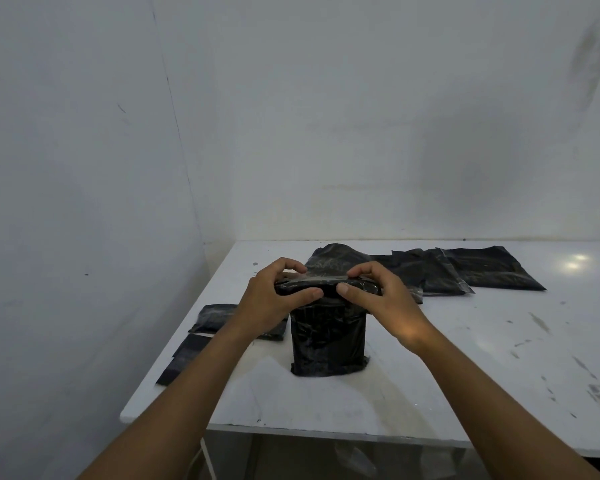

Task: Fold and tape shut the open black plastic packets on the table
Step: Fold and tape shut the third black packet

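A filled black plastic packet (328, 344) stands upright near the middle of the white table (326, 403). Its top is rolled down into a fold with a shiny clear strip along it. My left hand (274, 299) grips the left end of that fold, thumb in front and fingers curled over the back. My right hand (378, 296) grips the right end the same way. Behind the hands another black packet (336, 258) bulges up. Two flat black packets (482, 268) lie at the back right.
A folded black packet (215, 318) lies left of my left forearm. Two dark strips (184, 358) lie near the table's left edge. Walls close in behind and to the left. The table's front edge runs just below my forearms.
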